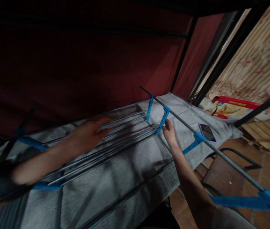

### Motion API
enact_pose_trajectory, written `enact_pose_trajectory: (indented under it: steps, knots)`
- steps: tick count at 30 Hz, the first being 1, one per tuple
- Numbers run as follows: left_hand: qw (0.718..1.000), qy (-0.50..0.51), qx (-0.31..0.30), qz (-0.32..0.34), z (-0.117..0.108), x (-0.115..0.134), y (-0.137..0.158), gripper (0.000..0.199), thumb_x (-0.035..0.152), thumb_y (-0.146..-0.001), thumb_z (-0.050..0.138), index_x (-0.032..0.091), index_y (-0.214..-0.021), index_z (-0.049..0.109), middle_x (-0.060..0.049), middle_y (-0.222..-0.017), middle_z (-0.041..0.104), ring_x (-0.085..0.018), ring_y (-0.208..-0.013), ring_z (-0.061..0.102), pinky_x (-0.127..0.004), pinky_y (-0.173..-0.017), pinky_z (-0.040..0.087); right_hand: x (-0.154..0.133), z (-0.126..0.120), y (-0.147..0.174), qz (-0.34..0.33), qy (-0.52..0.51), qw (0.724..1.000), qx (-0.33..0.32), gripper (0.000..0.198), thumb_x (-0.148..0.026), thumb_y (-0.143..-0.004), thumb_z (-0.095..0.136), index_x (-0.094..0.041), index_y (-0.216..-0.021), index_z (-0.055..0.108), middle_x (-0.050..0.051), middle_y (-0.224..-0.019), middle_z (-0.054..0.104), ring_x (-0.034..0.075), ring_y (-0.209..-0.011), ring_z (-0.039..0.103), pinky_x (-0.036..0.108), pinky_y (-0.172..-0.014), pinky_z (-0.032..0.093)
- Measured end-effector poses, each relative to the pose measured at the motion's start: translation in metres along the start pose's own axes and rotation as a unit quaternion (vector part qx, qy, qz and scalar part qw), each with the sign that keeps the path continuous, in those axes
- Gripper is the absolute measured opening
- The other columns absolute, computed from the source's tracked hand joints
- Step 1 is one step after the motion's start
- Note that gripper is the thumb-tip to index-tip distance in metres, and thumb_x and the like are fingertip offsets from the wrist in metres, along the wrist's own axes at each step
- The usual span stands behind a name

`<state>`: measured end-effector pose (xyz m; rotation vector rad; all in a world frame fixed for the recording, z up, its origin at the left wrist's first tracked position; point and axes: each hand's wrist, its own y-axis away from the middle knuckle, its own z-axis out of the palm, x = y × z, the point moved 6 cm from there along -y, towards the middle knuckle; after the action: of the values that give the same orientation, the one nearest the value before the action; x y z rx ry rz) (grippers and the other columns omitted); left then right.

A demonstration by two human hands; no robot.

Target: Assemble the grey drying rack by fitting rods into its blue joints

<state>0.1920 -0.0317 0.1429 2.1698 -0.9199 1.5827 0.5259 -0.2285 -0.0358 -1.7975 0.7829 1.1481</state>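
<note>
On a grey fleecy cloth lies a partly assembled rack of thin grey metal rods joined by blue plastic pieces. My right hand is at the lower end of a blue plastic bracket, its fingers curled against the edge. This bracket hangs from a long grey pole, which slants toward the lower right. My left hand, blurred, hovers over the rods with thumb and fingers apart and holds nothing. Another blue piece carries the rods' left ends, below my left forearm.
A phone rests on the cloth at the right. Beyond it are a red and yellow box and wooden slats. A chair stands below the pole. A dark red wall rises behind, with dark frame posts.
</note>
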Motion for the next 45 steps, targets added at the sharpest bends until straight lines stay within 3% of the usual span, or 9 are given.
enact_pose_trajectory:
  steps: [1,3,5,8,11,17,23,32,45]
  knots:
    - [0.989,-0.126,-0.068,0.031,0.033,0.004,-0.007,0.028,0.020,-0.087,0.070,0.017,-0.115,0.072,-0.007,-0.126,0.070,-0.028,-0.129,0.058,-0.043,-0.117,0.041,0.002,0.004,-0.002,0.000,-0.010,1.000,-0.010,0.062,-0.025,-0.081,0.052,-0.018,-0.142,0.053,0.015,-0.143,0.061,0.026,-0.130,0.058,0.046,-0.112,0.044]
    - [0.925,-0.330,-0.171,0.076,0.102,-0.001,-0.021,0.033,0.018,-0.091,0.062,0.015,-0.123,0.068,-0.011,-0.134,0.067,-0.027,-0.130,0.059,-0.040,-0.118,0.040,0.006,0.009,-0.006,-0.003,-0.033,0.999,-0.025,0.059,-0.024,-0.080,0.053,-0.019,-0.139,0.055,0.012,-0.138,0.065,0.026,-0.127,0.061,0.045,-0.112,0.045]
    - [0.895,-0.392,-0.201,0.075,0.160,-0.016,-0.036,0.035,0.017,-0.093,0.057,0.011,-0.127,0.065,-0.017,-0.136,0.066,-0.027,-0.128,0.061,-0.036,-0.114,0.044,0.009,0.012,-0.009,-0.006,-0.056,0.998,-0.040,0.053,-0.024,-0.081,0.053,-0.021,-0.133,0.058,0.011,-0.131,0.069,0.025,-0.121,0.064,0.043,-0.108,0.048]
    - [0.899,-0.387,-0.195,0.055,0.220,-0.040,-0.058,0.033,0.017,-0.095,0.055,0.010,-0.125,0.065,-0.018,-0.132,0.068,-0.026,-0.126,0.063,-0.034,-0.110,0.046,0.012,0.012,-0.013,-0.004,-0.059,0.997,-0.056,0.042,-0.026,-0.082,0.053,-0.021,-0.123,0.061,0.009,-0.121,0.072,0.024,-0.112,0.067,0.042,-0.102,0.051]
    - [0.919,-0.344,-0.186,0.045,0.249,-0.056,-0.072,0.030,0.016,-0.096,0.054,0.012,-0.123,0.064,-0.016,-0.127,0.071,-0.025,-0.121,0.065,-0.033,-0.106,0.048,0.012,0.011,-0.016,-0.006,-0.027,0.997,-0.068,0.034,-0.029,-0.084,0.053,-0.021,-0.116,0.062,0.007,-0.112,0.074,0.023,-0.104,0.068,0.039,-0.097,0.052]
    - [0.932,-0.306,-0.191,0.037,0.265,-0.062,-0.077,0.030,0.013,-0.096,0.056,0.017,-0.123,0.068,-0.013,-0.127,0.072,-0.023,-0.121,0.066,-0.032,-0.104,0.049,0.005,0.009,-0.015,-0.012,0.026,0.997,-0.066,0.027,-0.030,-0.086,0.051,-0.021,-0.108,0.064,0.007,-0.103,0.074,0.023,-0.095,0.068,0.035,-0.089,0.051]
    - [0.931,-0.325,-0.157,0.057,0.259,-0.038,-0.075,0.033,0.019,-0.098,0.055,0.024,-0.128,0.068,-0.010,-0.129,0.072,-0.023,-0.123,0.065,-0.033,-0.105,0.048,-0.002,0.009,-0.014,-0.013,0.063,0.995,-0.070,0.027,-0.030,-0.087,0.049,-0.022,-0.109,0.063,0.007,-0.102,0.074,0.024,-0.095,0.068,0.034,-0.087,0.049]
    - [0.931,-0.311,-0.167,0.095,0.259,-0.019,-0.064,0.042,0.022,-0.102,0.049,0.026,-0.142,0.061,-0.008,-0.137,0.070,-0.022,-0.125,0.065,-0.034,-0.106,0.048,-0.007,0.009,-0.013,-0.017,0.105,0.993,-0.052,0.028,-0.030,-0.088,0.048,-0.021,-0.110,0.062,0.008,-0.099,0.073,0.024,-0.090,0.066,0.035,-0.084,0.050]
    - [0.928,-0.315,-0.185,0.073,0.260,-0.018,-0.066,0.045,0.019,-0.101,0.047,0.032,-0.143,0.060,-0.007,-0.130,0.073,-0.023,-0.122,0.066,-0.036,-0.104,0.050,-0.010,0.011,-0.011,-0.028,0.082,0.995,-0.058,0.028,-0.029,-0.087,0.047,-0.022,-0.109,0.063,0.007,-0.103,0.074,0.022,-0.090,0.068,0.034,-0.085,0.051]
